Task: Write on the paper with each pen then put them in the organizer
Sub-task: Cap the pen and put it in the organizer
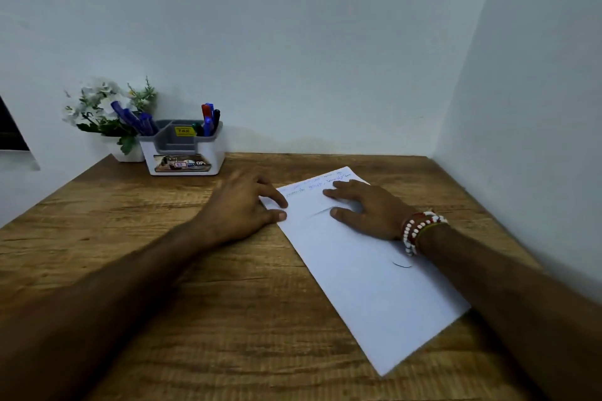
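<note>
A white sheet of paper (365, 280) lies slanted on the wooden table (163, 270), with lines of handwriting near its far end. My left hand (247, 205) rests flat at the paper's left edge, fingertips touching it. My right hand (368, 208) lies spread on the paper's upper part, beaded bracelets at the wrist. Neither hand holds a pen. The white and grey organizer (184, 150) stands at the back left against the wall. Several blue pens (136, 119) lean in its left compartment, and red, blue and dark pens (210, 120) stand in its right one.
A white pot of artificial flowers (107, 111) stands just left of the organizer. Walls close the table at the back and on the right. A dark window edge (9, 127) shows at far left.
</note>
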